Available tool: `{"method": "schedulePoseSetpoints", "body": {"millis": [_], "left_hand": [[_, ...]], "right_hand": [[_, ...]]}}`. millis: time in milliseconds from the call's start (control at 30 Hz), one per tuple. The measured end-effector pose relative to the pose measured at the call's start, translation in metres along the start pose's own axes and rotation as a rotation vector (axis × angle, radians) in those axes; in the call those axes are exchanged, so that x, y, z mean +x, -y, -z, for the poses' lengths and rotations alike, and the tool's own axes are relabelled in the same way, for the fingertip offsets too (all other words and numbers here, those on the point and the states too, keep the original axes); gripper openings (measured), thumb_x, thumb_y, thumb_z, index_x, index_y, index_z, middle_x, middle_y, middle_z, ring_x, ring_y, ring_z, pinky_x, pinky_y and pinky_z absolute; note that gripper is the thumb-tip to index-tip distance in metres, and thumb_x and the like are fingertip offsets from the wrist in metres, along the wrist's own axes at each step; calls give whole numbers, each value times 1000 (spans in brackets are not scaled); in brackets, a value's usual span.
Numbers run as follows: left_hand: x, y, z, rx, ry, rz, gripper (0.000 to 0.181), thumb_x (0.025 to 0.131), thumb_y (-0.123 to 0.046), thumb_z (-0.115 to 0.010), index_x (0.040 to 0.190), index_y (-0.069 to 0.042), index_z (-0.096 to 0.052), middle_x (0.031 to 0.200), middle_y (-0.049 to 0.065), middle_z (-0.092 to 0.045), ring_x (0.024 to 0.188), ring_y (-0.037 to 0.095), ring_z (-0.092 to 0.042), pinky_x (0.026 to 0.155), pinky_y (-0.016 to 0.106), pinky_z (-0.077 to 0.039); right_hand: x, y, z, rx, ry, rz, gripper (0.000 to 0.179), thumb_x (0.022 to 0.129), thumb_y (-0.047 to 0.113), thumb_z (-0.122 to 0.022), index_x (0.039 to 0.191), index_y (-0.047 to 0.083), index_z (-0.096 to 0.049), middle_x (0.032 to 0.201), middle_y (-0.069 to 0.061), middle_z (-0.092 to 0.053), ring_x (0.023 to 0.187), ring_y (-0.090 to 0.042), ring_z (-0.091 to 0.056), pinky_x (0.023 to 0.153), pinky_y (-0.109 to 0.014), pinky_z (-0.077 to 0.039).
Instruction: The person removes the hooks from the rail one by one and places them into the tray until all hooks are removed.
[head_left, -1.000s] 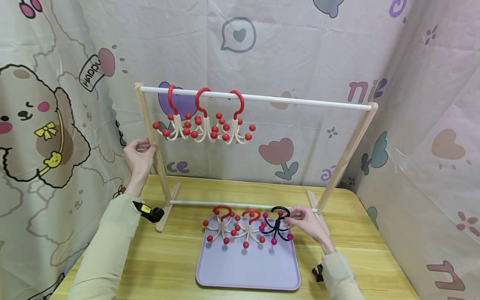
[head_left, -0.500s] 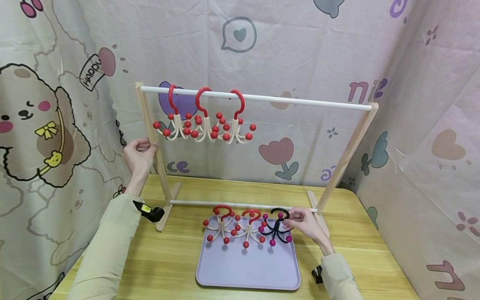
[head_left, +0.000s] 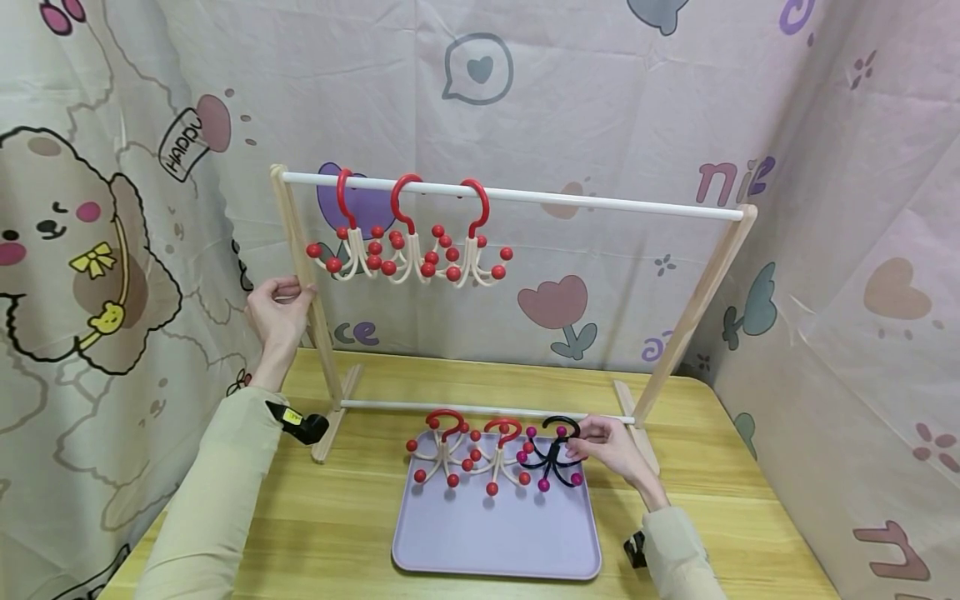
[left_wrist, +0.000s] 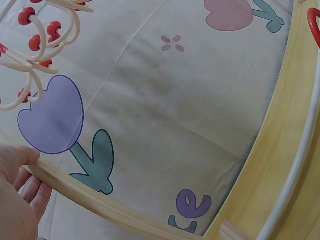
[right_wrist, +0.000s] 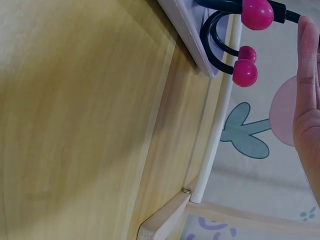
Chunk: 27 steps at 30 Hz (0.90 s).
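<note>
Cropped black hanger [right_wrist: 225,7], just 3 pink balls [right_wrist: 245,73] in right wrist view

The head view looks forward and down across the worktop [head_left: 322,525] at the whole rack [head_left: 540,198]. Both wrist views are turned sideways: the left, close beside the left hand [left_wrist: 22,187], faces the backdrop [left_wrist: 165,95]; the right, near the right hand [right_wrist: 308,100], looks low along the worktop. All three share the lower rail [head_left: 405,407].
</note>
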<state>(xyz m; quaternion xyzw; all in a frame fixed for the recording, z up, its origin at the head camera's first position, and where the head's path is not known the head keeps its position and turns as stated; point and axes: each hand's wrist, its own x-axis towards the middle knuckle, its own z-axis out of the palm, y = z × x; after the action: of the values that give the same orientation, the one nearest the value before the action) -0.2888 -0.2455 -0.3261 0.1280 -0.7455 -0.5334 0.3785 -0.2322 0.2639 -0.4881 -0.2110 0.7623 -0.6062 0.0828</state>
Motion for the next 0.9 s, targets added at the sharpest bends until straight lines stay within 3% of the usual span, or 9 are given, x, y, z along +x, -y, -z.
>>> {"method": "schedulePoseSetpoints", "body": {"millis": [700, 900], "left_hand": [[2, 1, 0, -9, 5, 9, 29, 88, -18, -75, 109, 1, -72, 74, -25, -55, 61, -13, -55, 58, 6, -46], [1, 1, 0, 1, 8, 8, 30, 89, -20, -75, 109, 1, -71, 74, -24, -54, 62, -13, -55, 57, 6, -45]], "right_hand": [[-1, 0, -1, -20, -10, -4, 31, 92, 2, -68, 110, -21, -57, 97, -43, -65, 77, -21, -76, 78, -56, -58], [-1, 0, -1, -22, -15, 8, 31, 91, 2, -69, 109, -21, -57, 93, -35, -69, 73, -17, -75, 73, -53, -60]]}}
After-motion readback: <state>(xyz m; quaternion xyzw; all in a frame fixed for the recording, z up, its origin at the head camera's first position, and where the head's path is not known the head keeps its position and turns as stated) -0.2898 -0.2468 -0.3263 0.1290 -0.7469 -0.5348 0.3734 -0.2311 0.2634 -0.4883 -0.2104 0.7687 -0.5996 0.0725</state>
